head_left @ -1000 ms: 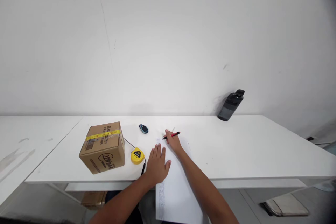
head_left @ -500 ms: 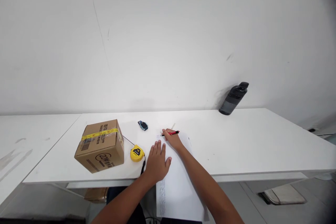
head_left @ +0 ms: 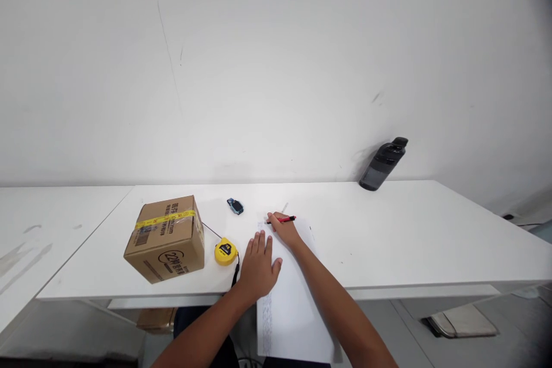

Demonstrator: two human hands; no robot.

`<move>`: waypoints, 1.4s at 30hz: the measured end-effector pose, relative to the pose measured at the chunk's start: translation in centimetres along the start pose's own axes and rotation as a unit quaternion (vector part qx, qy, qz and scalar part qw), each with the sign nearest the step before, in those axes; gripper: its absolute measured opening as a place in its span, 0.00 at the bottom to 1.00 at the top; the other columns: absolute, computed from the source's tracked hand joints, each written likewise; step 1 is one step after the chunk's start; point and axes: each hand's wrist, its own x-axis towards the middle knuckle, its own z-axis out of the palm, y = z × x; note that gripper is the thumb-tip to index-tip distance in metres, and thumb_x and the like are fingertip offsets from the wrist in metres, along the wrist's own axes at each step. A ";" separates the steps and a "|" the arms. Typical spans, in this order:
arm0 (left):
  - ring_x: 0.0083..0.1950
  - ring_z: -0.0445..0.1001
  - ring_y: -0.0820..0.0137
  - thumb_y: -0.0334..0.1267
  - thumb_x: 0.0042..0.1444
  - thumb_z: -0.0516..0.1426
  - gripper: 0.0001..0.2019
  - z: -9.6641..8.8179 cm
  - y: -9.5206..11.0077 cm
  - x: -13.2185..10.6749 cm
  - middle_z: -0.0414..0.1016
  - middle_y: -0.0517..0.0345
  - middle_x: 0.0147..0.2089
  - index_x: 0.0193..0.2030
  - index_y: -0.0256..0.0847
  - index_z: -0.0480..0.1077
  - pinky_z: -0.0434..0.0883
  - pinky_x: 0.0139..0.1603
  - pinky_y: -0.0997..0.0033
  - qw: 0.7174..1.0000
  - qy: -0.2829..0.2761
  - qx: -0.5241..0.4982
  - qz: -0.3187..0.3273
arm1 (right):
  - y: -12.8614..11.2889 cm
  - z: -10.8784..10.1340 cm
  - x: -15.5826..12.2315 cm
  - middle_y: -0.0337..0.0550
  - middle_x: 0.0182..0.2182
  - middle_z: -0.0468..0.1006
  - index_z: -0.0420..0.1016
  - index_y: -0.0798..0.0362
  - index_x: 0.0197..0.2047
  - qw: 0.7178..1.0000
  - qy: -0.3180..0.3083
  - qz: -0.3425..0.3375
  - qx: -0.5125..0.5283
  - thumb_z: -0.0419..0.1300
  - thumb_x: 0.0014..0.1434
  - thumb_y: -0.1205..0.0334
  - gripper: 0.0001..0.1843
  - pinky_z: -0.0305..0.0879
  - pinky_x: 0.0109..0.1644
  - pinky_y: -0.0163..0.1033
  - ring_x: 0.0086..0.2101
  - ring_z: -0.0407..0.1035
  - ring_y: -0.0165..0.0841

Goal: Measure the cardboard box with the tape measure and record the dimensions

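A long white sheet of paper lies on the table and hangs over its front edge, with a column of dense marks down its left side. My left hand rests flat on the paper, fingers spread. Just beyond it, my right hand grips a red and black pen, its tip at the sheet's upper left part. To the left is a yellow tape measure, its blade pulled out toward a cardboard box. A small dark blue object lies behind; its kind is unclear.
A dark water bottle leans against the wall at the back right of the white table. Beneath the table stands another cardboard box. A pale flat object is on the floor at right.
The view has shifted very slightly. My right hand and the pen have moved a tiny bit to the right; my left hand stays in place.
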 end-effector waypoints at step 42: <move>0.73 0.48 0.52 0.50 0.67 0.41 0.31 0.1 -0.2 -0.1 0.49 0.37 0.72 0.70 0.31 0.54 0.55 0.69 0.46 1.000 -0.003 0.009 0.008 | 0.1 0.2 -0.4 0.35 0.18 0.67 0.69 0.50 0.23 0.997 0.079 0.012 -0.017 0.50 0.59 0.46 0.21 0.58 0.34 0.38 0.25 0.62 0.34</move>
